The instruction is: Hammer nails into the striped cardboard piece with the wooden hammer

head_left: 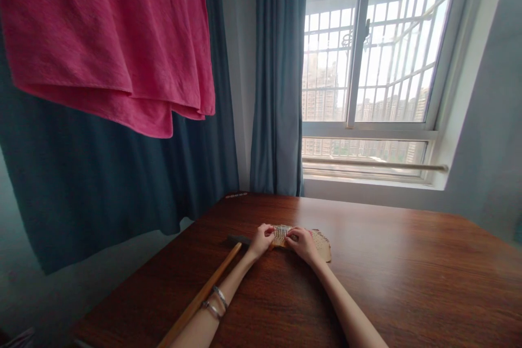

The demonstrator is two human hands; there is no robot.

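A small tan, flat piece (324, 247) with rows of short dark marks lies on the wooden table. Its kind is too small to make out. At its left end, my left hand (261, 240) pinches the edge with the fingers closed. My right hand (300, 241) is bent over its middle, fingertips pressed together on it and hiding part of the surface. Between the two hands a striped, lighter section (281, 232) shows. A bit of pink is visible beside my right fingers. Left of my left forearm lies a hammer with a long wooden handle (199, 299), its dark head partly behind my wrist.
The brown table (408, 283) reaches toward a barred window (367, 65). Dark blue curtains (277, 76) hang behind it. A pink towel (110, 43) hangs at the upper left. Several small pale round marks (236, 195) sit at the table's far left corner.
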